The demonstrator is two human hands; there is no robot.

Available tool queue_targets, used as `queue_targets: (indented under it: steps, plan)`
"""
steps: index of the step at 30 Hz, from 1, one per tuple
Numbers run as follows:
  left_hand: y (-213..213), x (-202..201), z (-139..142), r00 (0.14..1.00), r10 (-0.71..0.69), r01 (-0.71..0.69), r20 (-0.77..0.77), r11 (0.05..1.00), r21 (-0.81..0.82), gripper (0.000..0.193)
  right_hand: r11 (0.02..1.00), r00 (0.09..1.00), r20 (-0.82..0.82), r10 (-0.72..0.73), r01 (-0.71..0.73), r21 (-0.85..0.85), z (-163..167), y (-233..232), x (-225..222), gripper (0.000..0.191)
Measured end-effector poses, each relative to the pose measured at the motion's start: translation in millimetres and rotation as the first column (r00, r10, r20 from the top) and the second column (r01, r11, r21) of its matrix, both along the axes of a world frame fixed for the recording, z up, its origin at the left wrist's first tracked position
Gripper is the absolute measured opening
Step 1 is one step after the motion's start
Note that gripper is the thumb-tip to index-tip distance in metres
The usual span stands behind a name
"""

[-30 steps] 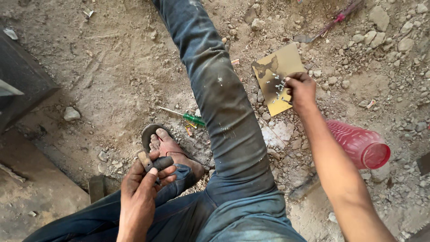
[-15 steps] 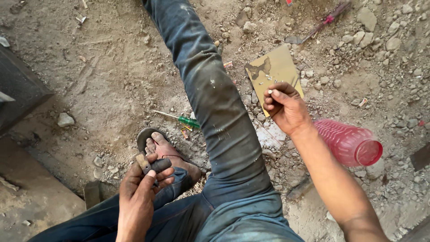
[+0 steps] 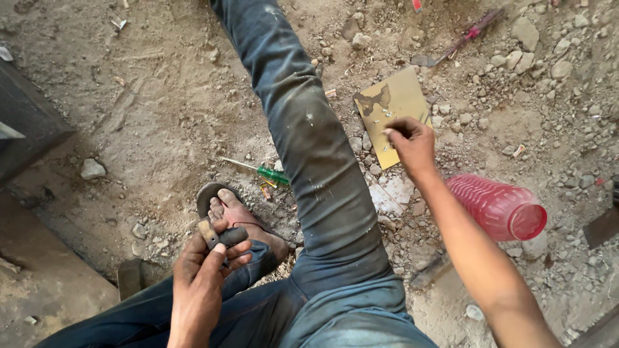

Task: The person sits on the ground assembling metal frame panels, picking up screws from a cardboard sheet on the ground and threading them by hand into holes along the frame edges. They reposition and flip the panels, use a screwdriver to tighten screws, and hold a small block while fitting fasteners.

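Fingers of the left hand (image 3: pixel 200 283) were closed around a small dark part (image 3: pixel 219 237), held just above the sandalled foot (image 3: pixel 242 216). Beyond the outstretched leg (image 3: pixel 309 148), the right hand (image 3: pixel 412 143) pinched something tiny over a yellow card (image 3: pixel 393 100) lying on the dirt ground (image 3: pixel 148 116), near a red bottle (image 3: pixel 496 206) and a green screwdriver (image 3: pixel 261 171).

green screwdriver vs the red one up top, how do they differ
The green screwdriver has a green handle and lies near the sandalled foot, left of the outstretched leg; the red screwdriver has a reddish handle and lies far off among the stones, beyond the cardboard piece. The green one points its shaft up-left, while the red one slants down-left. Both lie flat on the dirt, untouched by either hand.
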State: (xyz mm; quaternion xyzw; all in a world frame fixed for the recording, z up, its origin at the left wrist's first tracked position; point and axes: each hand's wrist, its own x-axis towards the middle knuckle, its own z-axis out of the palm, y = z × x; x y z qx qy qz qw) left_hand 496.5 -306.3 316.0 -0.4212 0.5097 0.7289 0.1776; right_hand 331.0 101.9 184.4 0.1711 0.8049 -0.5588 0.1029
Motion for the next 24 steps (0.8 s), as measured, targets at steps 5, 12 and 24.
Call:
queue_targets:
  steps: [5, 12, 24]
  plan:
    - [-1.1, 0.8, -0.5, 1.0, -0.012, 0.013, 0.004, 1.0, -0.014, 0.04, 0.819, 0.989, -0.045, 0.144, -0.093, 0.566, -20.0, 13.7, -17.0, 0.017]
    - [-0.7, -4.0, 0.8, 1.0, 0.024, -0.024, -0.015, 1.0, 0.015, 0.04, 0.724, 0.931, -0.166, 0.326, -0.133, 0.677, -16.9, 1.4, -38.4, 0.026]
    - [-16.7, 15.8, -69.2, 0.996, 0.058, -0.049, -0.062, 0.99, 0.136, 0.043, 0.706, 0.967, -0.066, 0.248, -0.134, 0.695, -30.3, 20.6, -48.2, 0.021]
